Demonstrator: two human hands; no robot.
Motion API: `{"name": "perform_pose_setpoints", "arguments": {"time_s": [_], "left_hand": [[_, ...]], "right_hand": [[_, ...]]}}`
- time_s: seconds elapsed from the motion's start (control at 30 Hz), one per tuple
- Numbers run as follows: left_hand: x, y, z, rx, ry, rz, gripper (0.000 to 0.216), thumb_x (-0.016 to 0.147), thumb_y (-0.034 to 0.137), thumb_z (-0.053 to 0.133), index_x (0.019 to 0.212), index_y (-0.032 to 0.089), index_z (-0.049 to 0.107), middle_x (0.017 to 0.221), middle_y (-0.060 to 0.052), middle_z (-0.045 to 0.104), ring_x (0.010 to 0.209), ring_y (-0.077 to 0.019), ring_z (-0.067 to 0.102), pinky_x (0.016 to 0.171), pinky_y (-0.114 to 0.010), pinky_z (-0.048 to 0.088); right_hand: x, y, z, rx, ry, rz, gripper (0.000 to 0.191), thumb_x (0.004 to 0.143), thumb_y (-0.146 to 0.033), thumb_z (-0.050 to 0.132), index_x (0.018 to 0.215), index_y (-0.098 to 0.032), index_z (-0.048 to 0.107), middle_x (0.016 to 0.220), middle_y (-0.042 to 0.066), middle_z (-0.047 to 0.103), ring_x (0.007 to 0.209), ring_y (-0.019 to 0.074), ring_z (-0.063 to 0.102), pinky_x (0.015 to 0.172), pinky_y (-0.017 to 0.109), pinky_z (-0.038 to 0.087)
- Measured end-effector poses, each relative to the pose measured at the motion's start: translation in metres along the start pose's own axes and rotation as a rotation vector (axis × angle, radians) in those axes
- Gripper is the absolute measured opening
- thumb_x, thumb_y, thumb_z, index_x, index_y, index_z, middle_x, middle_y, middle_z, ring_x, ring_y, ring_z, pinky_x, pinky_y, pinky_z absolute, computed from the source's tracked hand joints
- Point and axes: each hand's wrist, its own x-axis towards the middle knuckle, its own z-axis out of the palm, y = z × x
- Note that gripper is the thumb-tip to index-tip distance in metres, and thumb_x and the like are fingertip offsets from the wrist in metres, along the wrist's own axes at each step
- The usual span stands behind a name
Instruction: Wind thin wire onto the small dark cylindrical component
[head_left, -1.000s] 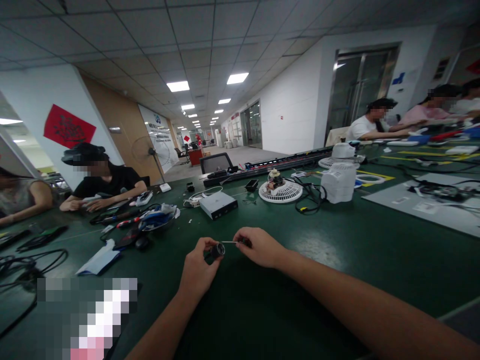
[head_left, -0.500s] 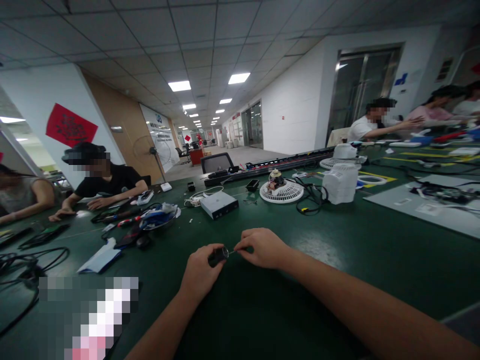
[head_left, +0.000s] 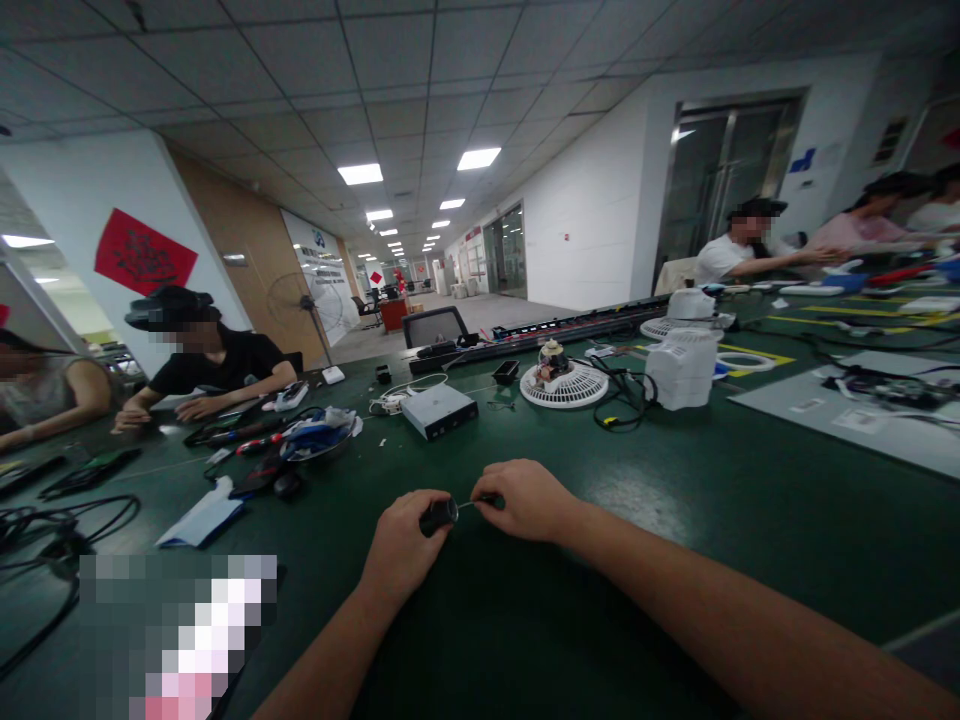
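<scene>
Above the green table, my left hand (head_left: 405, 535) is closed around a short black cylinder (head_left: 437, 517); its round end with a lighter rim faces right. My right hand (head_left: 529, 500) pinches a thin, light-coloured rod (head_left: 466, 504), with something dark showing between the fingers. The rod's far end meets the rim of the cylinder, and I cannot tell whether it goes inside. Both hands are close together, just left of the middle.
Beyond my hands lie a grey disc drive (head_left: 439, 410), a small black box (head_left: 505, 372) and a white fan grille (head_left: 564, 383) with a motor on it. A white housing (head_left: 681, 368) stands right. At left are a folded blue cloth (head_left: 201, 515) and cables. Other people sit around the table.
My right hand's fingers have shifted slightly around the rod, and the dark part between them shows more. My left hand keeps the cylinder in nearly the same place.
</scene>
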Motion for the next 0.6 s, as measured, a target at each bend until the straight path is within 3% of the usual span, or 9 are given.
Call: {"name": "perform_pose_setpoints", "arguments": {"time_s": [0.2, 0.4, 0.6], "left_hand": [[0.0, -0.0008, 0.0006, -0.011, 0.006, -0.015, 0.031, 0.075, 0.018, 0.067, 0.105, 0.025, 0.069, 0.106, -0.003, 0.073, 0.101, -0.0236, 0.067, 0.092, -0.04, 0.052], [-0.0002, -0.0003, -0.0003, -0.018, -0.006, -0.016, 0.029, 0.074, 0.015, 0.066, 0.101, 0.024, 0.07, 0.103, -0.003, 0.073, 0.099, -0.0229, 0.066, 0.091, -0.039, 0.052], [0.0002, -0.0008, 0.0023, -0.031, -0.015, 0.018, 0.028, 0.075, 0.014, 0.064, 0.101, 0.024, 0.069, 0.102, -0.003, 0.073, 0.098, -0.0224, 0.066, 0.089, -0.039, 0.051]], "right_hand": [[0.0008, 0.0017, -0.0014, 0.014, 0.017, 0.069, 0.016, 0.085, -0.027, 0.059, 0.095, -0.022, 0.07, 0.087, 0.002, 0.07, 0.077, 0.0168, 0.062, 0.067, 0.027, 0.041], [0.0031, 0.0038, -0.0013, -0.022, 0.019, -0.087, 0.013, 0.085, -0.021, 0.061, 0.092, -0.022, 0.072, 0.089, 0.003, 0.069, 0.086, 0.0182, 0.058, 0.076, 0.029, 0.041], [0.0012, 0.0045, -0.0003, -0.031, 0.038, 0.002, 0.014, 0.086, -0.023, 0.059, 0.092, -0.02, 0.071, 0.092, 0.004, 0.066, 0.088, 0.019, 0.058, 0.075, 0.03, 0.041]]}}
